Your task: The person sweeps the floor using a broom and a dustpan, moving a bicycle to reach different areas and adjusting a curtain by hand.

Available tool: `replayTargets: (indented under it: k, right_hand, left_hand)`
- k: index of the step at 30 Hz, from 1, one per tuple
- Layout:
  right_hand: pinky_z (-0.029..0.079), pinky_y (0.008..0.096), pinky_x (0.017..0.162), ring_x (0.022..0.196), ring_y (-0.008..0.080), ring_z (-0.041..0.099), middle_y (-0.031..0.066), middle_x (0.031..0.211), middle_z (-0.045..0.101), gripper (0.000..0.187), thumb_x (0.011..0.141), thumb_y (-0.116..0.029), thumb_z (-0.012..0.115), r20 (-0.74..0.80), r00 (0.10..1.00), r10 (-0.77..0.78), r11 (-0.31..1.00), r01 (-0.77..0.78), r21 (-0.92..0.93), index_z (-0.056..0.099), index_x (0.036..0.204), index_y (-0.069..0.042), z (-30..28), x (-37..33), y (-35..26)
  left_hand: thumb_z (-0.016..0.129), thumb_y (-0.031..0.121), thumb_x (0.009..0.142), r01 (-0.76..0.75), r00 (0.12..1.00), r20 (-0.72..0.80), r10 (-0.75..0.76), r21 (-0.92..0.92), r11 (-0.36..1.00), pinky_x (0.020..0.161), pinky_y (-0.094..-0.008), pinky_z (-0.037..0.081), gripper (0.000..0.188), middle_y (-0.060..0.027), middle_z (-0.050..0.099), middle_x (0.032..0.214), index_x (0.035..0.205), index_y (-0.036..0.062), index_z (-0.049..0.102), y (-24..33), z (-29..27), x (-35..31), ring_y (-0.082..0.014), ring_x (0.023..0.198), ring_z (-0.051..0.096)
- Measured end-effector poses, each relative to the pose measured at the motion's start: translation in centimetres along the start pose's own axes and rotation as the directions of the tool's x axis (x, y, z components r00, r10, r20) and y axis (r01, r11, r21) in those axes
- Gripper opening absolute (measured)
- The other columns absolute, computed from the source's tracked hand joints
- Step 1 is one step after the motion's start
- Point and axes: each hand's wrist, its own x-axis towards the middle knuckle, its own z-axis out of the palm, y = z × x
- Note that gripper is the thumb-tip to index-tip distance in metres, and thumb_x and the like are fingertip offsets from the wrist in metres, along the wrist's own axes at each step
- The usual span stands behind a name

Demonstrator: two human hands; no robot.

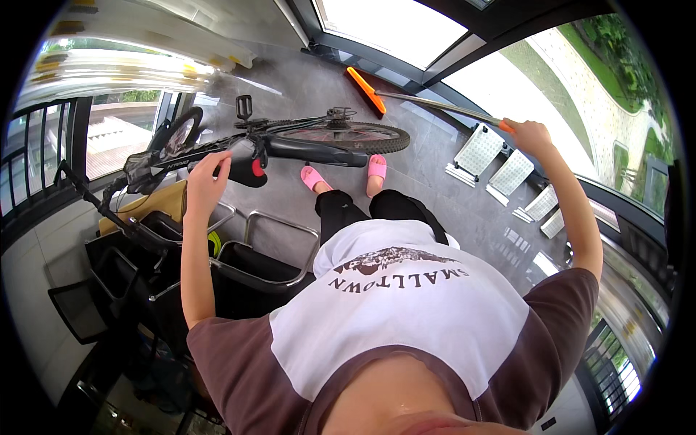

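My right hand point(531, 138) is closed round the orange-ended grip of a broom with a long metal handle point(435, 106). At its far end, the orange broom head point(367, 90) with dark bristles rests on the grey tiled floor by the window wall. On the left, my left hand point(206, 185) has its fingers bent against a black bicycle saddle point(249, 161) with a red patch. The black bicycle's rear wheel point(348, 136) lies just beyond my feet in pink slippers point(313, 177).
Metal-framed black chairs point(272, 250) and a dark bin-like container point(109, 246) crowd the left. Several white panels on a rack point(478, 151) line the right beneath tall windows. A cardboard piece point(156, 205) stands behind the handlebar point(109, 199). Curtains point(138, 65) hang at far left.
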Motion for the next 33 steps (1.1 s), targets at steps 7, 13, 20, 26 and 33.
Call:
replayTargets:
  k: [7,13,20,26,33]
  right_hand:
    - [0.041,0.0319,0.053,0.059,0.0214,0.054,0.0081,0.062,0.056,0.029,0.072,-0.017,0.043,-0.127,0.984,-0.125,0.992,0.121,-0.038,0.049,0.1,-0.022,-2.9,-1.9,-0.5]
    - [0.042,0.0311,0.053,0.06,0.0207,0.055,0.0076,0.065,0.056,0.031,0.073,-0.017,0.042,-0.13,0.98,-0.149,0.985,0.158,0.065,0.047,0.102,-0.027,-3.5,2.7,-5.1]
    - [0.042,0.0353,0.066,0.081,0.0244,0.053,0.0092,0.088,0.055,0.032,0.072,-0.016,0.037,-0.064,0.99,-0.125,0.912,0.14,0.385,0.046,0.103,-0.021,-1.9,10.8,-16.5]
    - [0.043,0.0351,0.064,0.079,0.0248,0.053,0.0101,0.088,0.055,0.036,0.071,-0.014,0.036,-0.016,0.993,-0.115,0.875,0.109,0.471,0.044,0.106,-0.018,-0.7,10.5,-17.2]
    - [0.038,0.0259,0.036,0.042,0.0167,0.049,0.0085,0.058,0.051,0.031,0.076,-0.02,0.035,0.189,0.979,-0.082,0.836,-0.036,0.548,0.048,0.105,-0.017,-4.3,9.4,-13.0]
  left_hand:
    - [0.05,0.003,0.07,0.035,0.999,0.02,-0.034,-0.071,0.997,0.056,-0.025,0.039,0.011,-0.0089,0.052,0.068,0.08,0.0002,0.053,0.0,0.2,-0.7,-0.0191,0.061,0.051]
    - [0.05,0.004,0.07,0.097,0.995,-0.009,-0.098,-0.071,0.993,0.055,-0.0246,0.04,0.011,-0.009,0.054,0.07,0.08,0.0015,0.054,-1.3,-0.4,-2.5,-0.018,0.061,0.052]
    - [0.048,0.005,0.073,0.278,0.96,0.04,-0.276,-0.078,0.957,0.06,-0.0238,0.039,0.011,-0.0097,0.054,0.073,0.081,-0.0009,0.053,-2.1,-1.5,-5.7,-0.018,0.066,0.052]
    - [0.049,0.004,0.073,0.315,0.949,0.033,-0.313,-0.084,0.946,0.06,-0.0237,0.039,0.011,-0.01,0.054,0.073,0.082,-0.0011,0.053,-3.5,-1.8,-7.1,-0.0178,0.065,0.051]
    - [0.049,0.004,0.072,0.22,0.975,-0.002,-0.221,-0.092,0.971,0.052,-0.024,0.039,0.011,-0.0091,0.055,0.072,0.081,0.002,0.054,-4.1,-1.3,-5.9,-0.0189,0.063,0.052]
